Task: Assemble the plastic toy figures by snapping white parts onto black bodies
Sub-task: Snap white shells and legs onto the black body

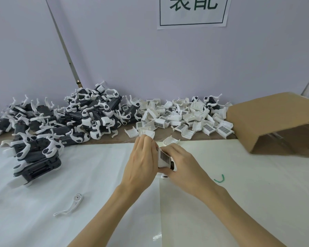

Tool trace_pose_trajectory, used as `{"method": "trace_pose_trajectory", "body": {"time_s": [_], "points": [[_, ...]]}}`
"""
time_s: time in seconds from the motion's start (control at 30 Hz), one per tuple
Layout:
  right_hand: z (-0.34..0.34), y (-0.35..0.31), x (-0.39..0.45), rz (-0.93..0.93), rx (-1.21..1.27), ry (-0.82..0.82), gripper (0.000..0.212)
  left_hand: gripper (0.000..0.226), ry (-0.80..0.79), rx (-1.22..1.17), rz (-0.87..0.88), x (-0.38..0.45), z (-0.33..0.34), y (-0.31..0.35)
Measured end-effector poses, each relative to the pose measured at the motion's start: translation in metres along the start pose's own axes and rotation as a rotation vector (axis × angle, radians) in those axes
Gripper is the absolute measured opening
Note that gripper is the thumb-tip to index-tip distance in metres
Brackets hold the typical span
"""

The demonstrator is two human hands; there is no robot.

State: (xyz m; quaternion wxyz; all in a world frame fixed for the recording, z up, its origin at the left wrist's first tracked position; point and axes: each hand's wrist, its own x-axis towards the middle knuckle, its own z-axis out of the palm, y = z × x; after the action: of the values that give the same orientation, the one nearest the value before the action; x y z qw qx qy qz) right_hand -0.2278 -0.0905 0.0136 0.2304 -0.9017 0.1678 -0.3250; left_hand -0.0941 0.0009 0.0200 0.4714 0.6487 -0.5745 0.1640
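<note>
The fingers (146, 141) of the left hand (141, 163) are bent and wrapped around the far side of a toy figure (165, 160). The right hand (183, 162) has its fingers curled over the near and right side of the same toy. Both hands hold it tight between them, just above the white table sheet (78, 175). The toy shows a white part with a dark grid patch on top. A bit of black body peeks out by the right thumb.

To the left lies a big pile of finished black and white figures (61, 125). Some sit on the sheet and some sit on the brown table edge behind it. Behind the hands there is a heap of loose white parts (184, 116), many with the same grid patch. A brown cardboard box (275, 122) lies on its side at the right, touching the heap.

One white leg piece (70, 205) lies alone on the sheet, near the left arm. A small green bent thing (219, 179) lies to the right of the hands. A paper sign (192, 11) with green writing hangs on the wall.
</note>
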Motion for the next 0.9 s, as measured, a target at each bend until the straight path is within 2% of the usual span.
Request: {"method": "trace_pose_trajectory", "body": {"time_s": [0.13, 0.3, 0.47, 0.57, 0.67, 0.8, 0.9], "points": [[-0.004, 0.000, 0.001, -0.018, -0.017, -0.027, 0.029, 0.032, 0.003, 0.024, 0.056, 0.000, 0.002, 0.000], [-0.012, 0.004, -0.001, -0.019, 0.056, -0.069, 0.023, 0.029, -0.047, 0.000, 0.061, -0.002, -0.002, 0.002], [-0.008, 0.002, 0.000, 0.037, 0.128, -0.050, 0.039, 0.041, -0.047, -0.058, -0.079, 0.002, -0.001, 0.003], [-0.007, 0.001, 0.001, 0.051, 0.129, -0.015, 0.041, 0.044, -0.059, -0.091, -0.081, 0.001, -0.004, -0.001], [-0.004, -0.004, -0.002, 0.036, 0.074, 0.066, 0.040, 0.043, -0.068, -0.112, -0.070, 0.000, -0.004, -0.004], [-0.003, -0.011, 0.000, 0.016, 0.011, 0.191, 0.044, 0.044, -0.026, -0.115, -0.153, 0.000, -0.002, -0.014], [-0.006, -0.007, 0.001, -0.020, 0.026, 0.104, 0.050, 0.042, -0.038, -0.173, -0.138, -0.003, -0.005, -0.020]]}}
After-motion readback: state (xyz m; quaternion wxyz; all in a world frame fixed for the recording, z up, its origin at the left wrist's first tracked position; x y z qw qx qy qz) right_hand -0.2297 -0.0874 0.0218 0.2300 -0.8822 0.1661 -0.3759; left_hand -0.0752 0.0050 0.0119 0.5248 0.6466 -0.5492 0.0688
